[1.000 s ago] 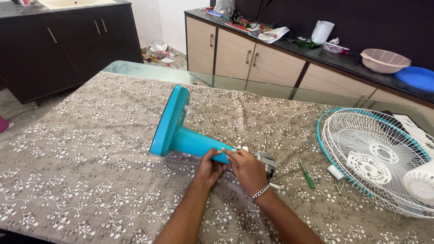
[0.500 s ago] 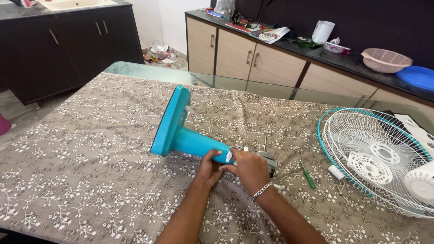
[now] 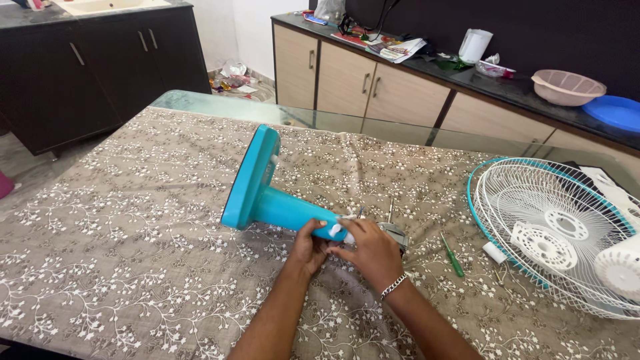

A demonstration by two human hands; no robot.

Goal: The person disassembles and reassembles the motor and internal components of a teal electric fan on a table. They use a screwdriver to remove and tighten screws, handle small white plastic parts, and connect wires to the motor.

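Observation:
A teal fan stand (image 3: 267,193) lies on its side on the table, its flat base at the left and its neck pointing right. My left hand (image 3: 308,248) grips the neck's end from below. My right hand (image 3: 373,252) is closed over the same end, where white wires stick out; a bracelet sits on that wrist. A grey motor part (image 3: 395,233) lies just behind my right hand, partly hidden by it.
A floral brown cloth (image 3: 133,253) covers the glass table. A white wire fan guard (image 3: 553,233) with a teal rim lies at the right, a green screwdriver (image 3: 453,255) beside it. Cabinets, a beige basket (image 3: 568,87) and a blue plate (image 3: 617,112) stand behind.
Both hands stay on the neck's end; my right hand has shifted slightly over the wires. The stand has barely moved.

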